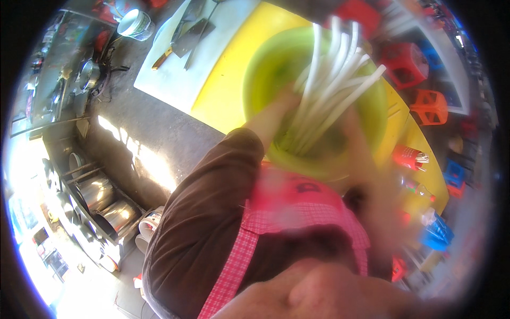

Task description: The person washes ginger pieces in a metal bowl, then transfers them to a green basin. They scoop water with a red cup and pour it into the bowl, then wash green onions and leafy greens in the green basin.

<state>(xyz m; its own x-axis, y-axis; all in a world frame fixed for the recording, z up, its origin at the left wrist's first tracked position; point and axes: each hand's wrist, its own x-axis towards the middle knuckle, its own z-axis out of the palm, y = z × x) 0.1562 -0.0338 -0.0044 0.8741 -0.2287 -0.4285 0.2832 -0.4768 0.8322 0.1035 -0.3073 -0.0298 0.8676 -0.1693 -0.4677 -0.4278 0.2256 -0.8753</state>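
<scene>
A bundle of long white stalks (332, 87) rises at a slant out of a large green plastic basin (255, 79). My left hand (292, 97) is inside the basin at the bundle's left side, its fingers mostly hidden by the stalks and appearing closed around them. Blurred by motion, my right hand (350, 121) is at the bundle's right side, low in the basin. Whether it grips or only touches the stalks cannot be made out. The basin rests on a yellow tabletop (223, 85), close against my pink apron (295, 199).
On the white board (159, 85) at left lie a wooden-handled cleaver (195, 38) and a thin rod (199, 44). To the right are a red holder of sticks (408, 156), a plastic bottle (418, 189) and a blue basket (438, 233). Red (402, 65) and orange stools (430, 107) stand beyond.
</scene>
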